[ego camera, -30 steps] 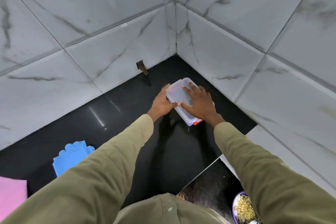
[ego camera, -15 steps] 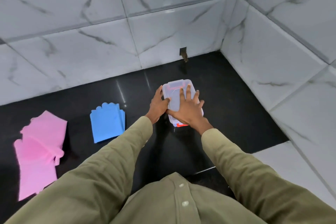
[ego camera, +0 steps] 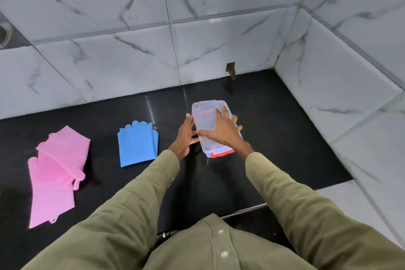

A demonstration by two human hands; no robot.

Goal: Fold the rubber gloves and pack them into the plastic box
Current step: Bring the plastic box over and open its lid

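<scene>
Home kitchen: black counter (ego camera: 274, 142), marble-tiled walls (ego camera: 131, 17).

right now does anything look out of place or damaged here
One thing: a small broken notch in the wall tile at its base, behind the plastic box. The pink gloves lie loosely askew; the blue gloves look neat.

You wear a long-sleeved olive-green shirt (ego camera: 197, 245) of plain woven cloth, buttoned down the front with small pale round buttons (ego camera: 224, 254). Both sleeves (ego camera: 135, 199) reach your wrists and end in stitched cuffs, creased along the forearms. Your left hand (ego camera: 185, 136) and right hand (ego camera: 221, 132) are bare, with no rings or watch showing.
</scene>
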